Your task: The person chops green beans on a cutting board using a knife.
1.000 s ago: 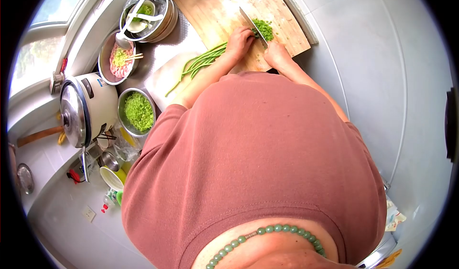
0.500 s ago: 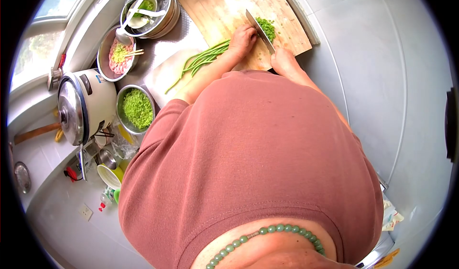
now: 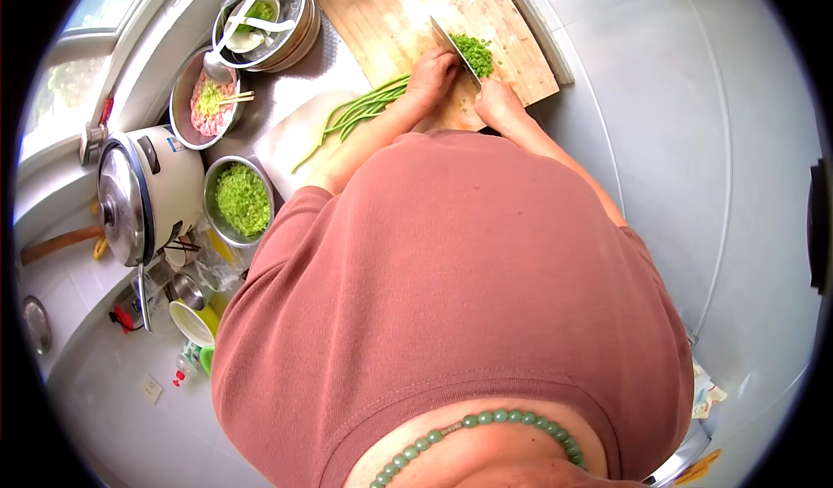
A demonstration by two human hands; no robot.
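Observation:
Long green beans lie across the front left of the wooden cutting board, and my left hand is closed over their far end. My right hand grips the handle of a kitchen knife; the handle itself is mostly hidden by my fingers. The blade stands on edge close beside the left hand's fingertips. On the blade's other side rests a small heap of chopped green beans.
At left stand a metal bowl of shredded green vegetable, a bowl of minced meat with chopsticks, and stacked bowls with a ladle. A white rice cooker is by the window. A grey wall runs along the right.
The whole view has shifted slightly, so everything appears a little further left. Both hands keep their hold on the beans and the knife, with little other visible change.

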